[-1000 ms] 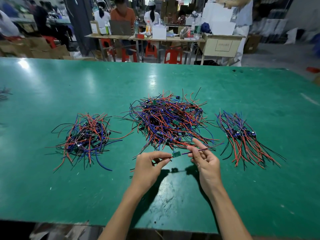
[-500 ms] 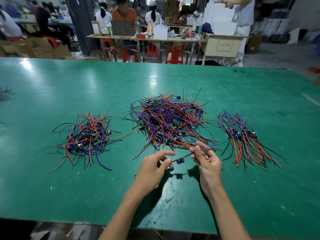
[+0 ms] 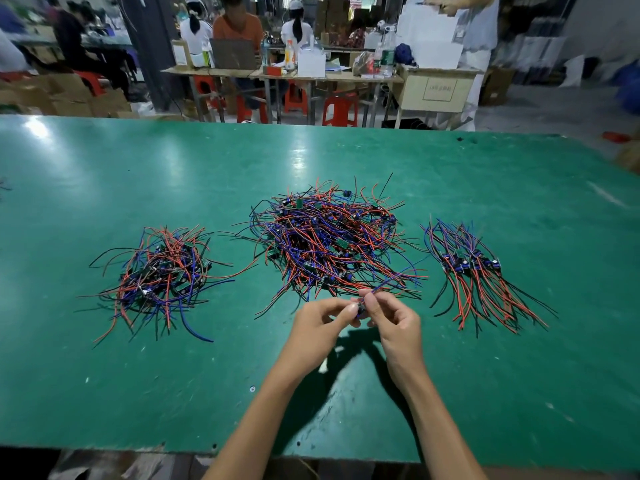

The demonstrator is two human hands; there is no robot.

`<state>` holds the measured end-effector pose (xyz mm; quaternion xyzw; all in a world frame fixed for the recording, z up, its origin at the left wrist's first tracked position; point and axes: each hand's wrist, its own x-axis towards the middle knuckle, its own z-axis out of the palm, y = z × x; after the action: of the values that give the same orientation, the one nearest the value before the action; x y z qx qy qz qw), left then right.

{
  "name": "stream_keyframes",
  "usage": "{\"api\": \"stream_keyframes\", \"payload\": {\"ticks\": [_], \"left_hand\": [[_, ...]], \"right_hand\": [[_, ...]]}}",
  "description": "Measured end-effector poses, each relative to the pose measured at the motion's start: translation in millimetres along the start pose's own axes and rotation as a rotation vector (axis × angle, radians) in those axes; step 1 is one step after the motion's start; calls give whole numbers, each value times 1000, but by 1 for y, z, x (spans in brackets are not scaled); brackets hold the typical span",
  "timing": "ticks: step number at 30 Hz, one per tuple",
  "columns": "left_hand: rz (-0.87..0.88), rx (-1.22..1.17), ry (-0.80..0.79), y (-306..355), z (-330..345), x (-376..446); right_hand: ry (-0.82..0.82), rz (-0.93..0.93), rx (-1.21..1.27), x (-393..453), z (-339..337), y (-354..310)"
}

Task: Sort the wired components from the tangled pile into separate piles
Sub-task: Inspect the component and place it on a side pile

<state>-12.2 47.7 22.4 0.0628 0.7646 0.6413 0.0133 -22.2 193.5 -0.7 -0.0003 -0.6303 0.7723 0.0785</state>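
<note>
Green desk: a broad painted top carrying three heaps of wire.
Tangled pile: red, blue and black leads knotted at centre; likely soft, springy, prone to snag.
Left pile: loose, untidy.
Right pile: leads combed parallel.
Held component: a small dark wired board, probably light and fragile; best taken by its body.
Left hand, right hand: both pinching it, just before the tangle.
</note>
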Motion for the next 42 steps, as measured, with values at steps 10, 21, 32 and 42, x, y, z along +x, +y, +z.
{"api": "stream_keyframes", "payload": {"ticks": [10, 21, 32, 42], "left_hand": [[-74, 3, 198, -21, -2, -5], [-98, -247, 258, -20, -3, -8], [-90, -251, 321, -21, -4, -5], [-65, -151, 314, -25, -2, -8]], "right_hand": [[188, 124, -43, 40, -19, -32], [339, 230, -1414, 154, -99, -109], [-77, -369, -1252, 49, -9, 6], [259, -606, -999, 28, -14, 8]]}}
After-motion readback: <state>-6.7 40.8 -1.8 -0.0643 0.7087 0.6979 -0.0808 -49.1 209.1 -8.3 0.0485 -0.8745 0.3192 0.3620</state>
